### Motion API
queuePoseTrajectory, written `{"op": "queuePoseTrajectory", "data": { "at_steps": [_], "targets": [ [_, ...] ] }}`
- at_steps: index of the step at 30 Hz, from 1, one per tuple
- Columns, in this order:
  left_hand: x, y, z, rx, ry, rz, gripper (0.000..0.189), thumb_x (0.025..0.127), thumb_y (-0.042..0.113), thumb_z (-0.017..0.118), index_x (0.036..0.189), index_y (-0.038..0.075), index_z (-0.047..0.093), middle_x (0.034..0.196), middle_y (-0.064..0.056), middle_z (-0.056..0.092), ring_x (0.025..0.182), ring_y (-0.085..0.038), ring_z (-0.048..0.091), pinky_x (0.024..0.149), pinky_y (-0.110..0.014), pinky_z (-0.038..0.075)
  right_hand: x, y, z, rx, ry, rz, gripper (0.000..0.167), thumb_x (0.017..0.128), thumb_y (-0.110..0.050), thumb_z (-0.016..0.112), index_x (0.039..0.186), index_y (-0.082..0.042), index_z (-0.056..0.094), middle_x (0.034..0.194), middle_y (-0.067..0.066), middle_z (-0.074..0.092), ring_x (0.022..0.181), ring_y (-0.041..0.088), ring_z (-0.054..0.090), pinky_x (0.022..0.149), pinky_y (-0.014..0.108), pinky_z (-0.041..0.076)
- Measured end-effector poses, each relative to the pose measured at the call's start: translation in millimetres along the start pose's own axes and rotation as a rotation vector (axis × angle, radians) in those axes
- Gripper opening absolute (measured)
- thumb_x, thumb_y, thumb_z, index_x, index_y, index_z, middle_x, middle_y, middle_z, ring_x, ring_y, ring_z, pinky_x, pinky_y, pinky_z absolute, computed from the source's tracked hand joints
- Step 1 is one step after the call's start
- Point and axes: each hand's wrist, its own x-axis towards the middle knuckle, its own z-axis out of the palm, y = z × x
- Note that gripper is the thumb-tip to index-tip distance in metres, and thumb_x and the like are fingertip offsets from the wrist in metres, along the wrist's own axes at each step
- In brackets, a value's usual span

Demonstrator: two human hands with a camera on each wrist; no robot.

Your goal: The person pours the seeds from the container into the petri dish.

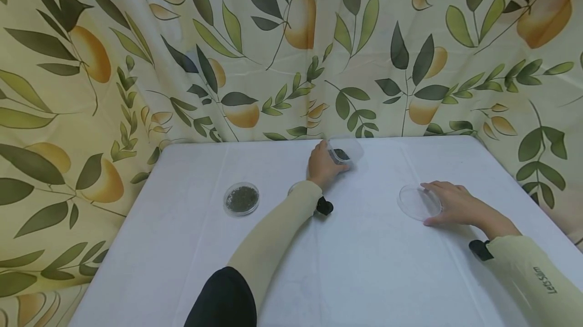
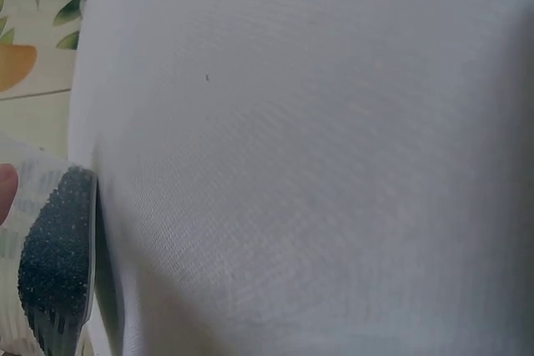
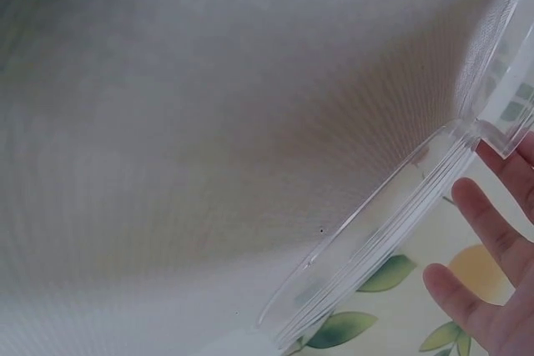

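Observation:
At the table's far edge my left hand [image 1: 324, 165] grips a clear plastic box [image 1: 357, 151] with dark granules [image 1: 340, 155] in it. The left wrist view catches the granules [image 2: 58, 248] heaped against one side, with a fingertip [image 2: 7, 189] at the box wall. Farther right, my right hand [image 1: 451, 204] holds a clear round dish [image 1: 412, 203] by its rim, thumb on the near side and fingers on the far side. From the right wrist, the dish [image 3: 367, 239] shows its thin edge, with several fingers [image 3: 492, 223] spread beyond it.
A round clear dish of dark granules [image 1: 242, 199] stands left of my left forearm. Another clear rim [image 1: 293, 186] peeks out from behind that forearm. White cloth covers the table [image 1: 373, 266]. A leaf-and-fruit patterned curtain [image 1: 282, 89] hangs behind it.

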Motion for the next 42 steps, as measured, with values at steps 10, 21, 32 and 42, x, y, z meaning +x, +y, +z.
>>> {"op": "queuePoseTrajectory", "data": {
  "at_steps": [10,21,32,42],
  "targets": [
    [-2.3,7.1,-4.1,0.159,0.025,0.058,0.092,0.062,0.047,0.084,0.136,0.011,0.042,0.13,-0.003,0.055,0.119,-0.02,0.051,0.104,-0.031,0.039,-1.6,0.8,0.0,-0.003,0.005,0.002,0.102,0.056,-0.051,0.083,0.129,0.009,0.046,0.124,0.035,0.05,0.115,0.051,0.044,0.089,0.068,0.033],
    [-4.8,11.9,-4.2,0.289,0.021,0.079,0.094,0.064,0.055,0.08,0.137,0.011,0.04,0.131,-0.003,0.054,0.119,-0.02,0.05,0.104,-0.031,0.038,-2.2,4.5,0.2,-0.034,0.012,0.003,0.105,0.055,-0.06,0.08,0.127,0.009,0.048,0.123,0.033,0.052,0.114,0.05,0.046,0.088,0.068,0.034],
    [-4.9,8.9,-5.0,0.276,0.017,0.075,0.096,0.064,0.056,0.079,0.139,0.012,0.039,0.132,-0.003,0.054,0.12,-0.02,0.049,0.104,-0.032,0.039,-5.5,3.7,-12.6,0.052,-0.006,-0.075,0.087,0.064,-0.041,0.083,0.129,0.006,0.049,0.127,0.031,0.05,0.117,0.049,0.044,0.089,0.067,0.037],
    [-4.9,7.3,-4.7,0.286,0.024,0.078,0.094,0.064,0.057,0.079,0.137,0.011,0.04,0.129,-0.003,0.055,0.118,-0.02,0.05,0.103,-0.032,0.039,-0.1,-5.0,-15.2,-0.027,-0.021,-0.056,0.087,0.062,-0.048,0.081,0.123,0.008,0.054,0.121,0.031,0.053,0.112,0.047,0.048,0.087,0.067,0.036]
  ]
}}
